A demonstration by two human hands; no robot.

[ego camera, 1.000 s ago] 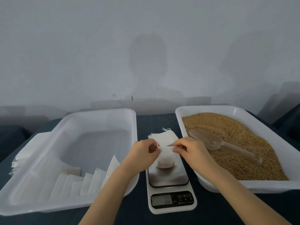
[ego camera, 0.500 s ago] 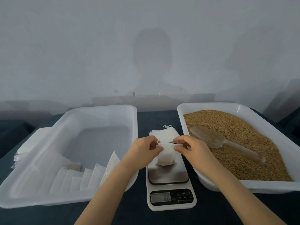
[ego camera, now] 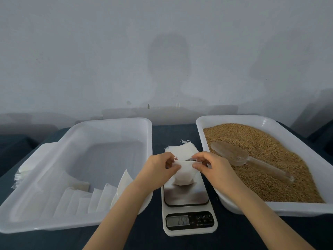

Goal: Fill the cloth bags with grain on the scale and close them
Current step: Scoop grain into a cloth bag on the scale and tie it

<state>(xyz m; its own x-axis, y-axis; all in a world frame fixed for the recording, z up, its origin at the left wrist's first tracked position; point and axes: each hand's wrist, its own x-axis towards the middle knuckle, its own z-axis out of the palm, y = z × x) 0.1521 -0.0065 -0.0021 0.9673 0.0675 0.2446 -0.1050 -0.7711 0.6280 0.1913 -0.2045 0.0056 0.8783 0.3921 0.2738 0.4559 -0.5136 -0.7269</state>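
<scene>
The dark blue surface [ego camera: 173,131] stands against a plain pale wall [ego camera: 162,51]. In its middle the scale [ego camera: 187,198] carries the white cloth bag [ego camera: 183,175]. The left hand [ego camera: 158,168] and the right hand [ego camera: 213,168] each pinch the bag's top edge. On the left is a white tray [ego camera: 115,120] with flat bags [ego camera: 97,199]. On the right, a second tray [ego camera: 234,117] holds grain [ego camera: 261,141] and a clear scoop [ego camera: 234,154].

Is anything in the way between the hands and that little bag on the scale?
Nothing visible: the left hand and right hand both pinch the cloth bag at its top edge, above the scale.
</scene>
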